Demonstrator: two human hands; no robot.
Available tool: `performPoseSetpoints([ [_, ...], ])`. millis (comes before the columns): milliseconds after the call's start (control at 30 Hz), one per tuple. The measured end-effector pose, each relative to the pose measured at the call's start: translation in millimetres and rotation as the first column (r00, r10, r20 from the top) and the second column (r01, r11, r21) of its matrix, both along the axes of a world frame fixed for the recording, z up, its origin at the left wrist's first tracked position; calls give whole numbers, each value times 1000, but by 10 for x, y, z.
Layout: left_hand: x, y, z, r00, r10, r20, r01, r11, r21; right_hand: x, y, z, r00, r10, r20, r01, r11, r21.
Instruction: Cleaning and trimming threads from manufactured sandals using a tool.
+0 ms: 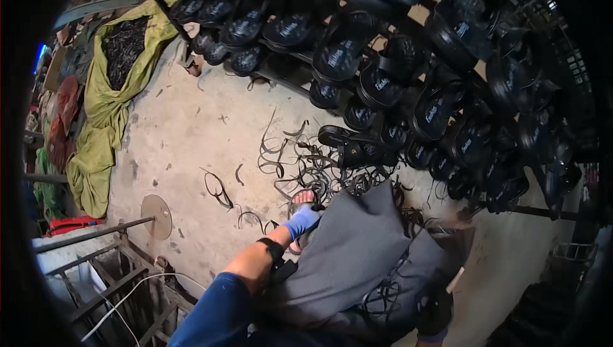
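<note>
Grey cloth [351, 251] lies over my lap, with thin black curled strips [383, 296] in its fold. My left hand [302, 220], in a blue glove with dark fingertips, is at the cloth's left edge beside my sandalled foot [303, 197]. Its fingers look curled around something dark that I cannot make out. Low on the right, my right hand [436, 309] is in shadow, its glove dark with a blue cuff. A pale, stick-like handle [456, 280] juts up from its closed fingers; the other end of that tool is hidden.
Black sandals [335, 56] fill a tiered rack ahead and to the right. Black rubber trimmings [313, 171] litter the floor before me. A yellow-green sack [105, 117] holding dark scraps lies far left. Nearer left are a metal frame [108, 280], a round plate [156, 217] and a white cable [121, 299].
</note>
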State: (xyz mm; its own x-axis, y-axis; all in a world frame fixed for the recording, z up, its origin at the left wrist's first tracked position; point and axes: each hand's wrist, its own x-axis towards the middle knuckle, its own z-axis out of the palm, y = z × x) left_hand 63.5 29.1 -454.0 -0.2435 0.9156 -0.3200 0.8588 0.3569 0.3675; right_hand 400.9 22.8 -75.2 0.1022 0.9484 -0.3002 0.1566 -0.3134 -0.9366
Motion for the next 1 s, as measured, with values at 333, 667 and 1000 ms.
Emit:
performPoseSetpoints([
  [333, -418, 2242, 563, 961, 80, -266, -39, 987, 154, 607, 37, -479, 974, -221, 40, 224, 939, -263],
  [667, -591, 1551, 1404, 990, -3, 142, 40, 965, -258, 665, -215, -477, 931, -354, -82, 284, 849, -445],
  [1000, -865, -563, 3497, 77, 382, 921, -543, 791, -283, -505, -61, 114, 946, 294, 137, -285, 955, -80],
])
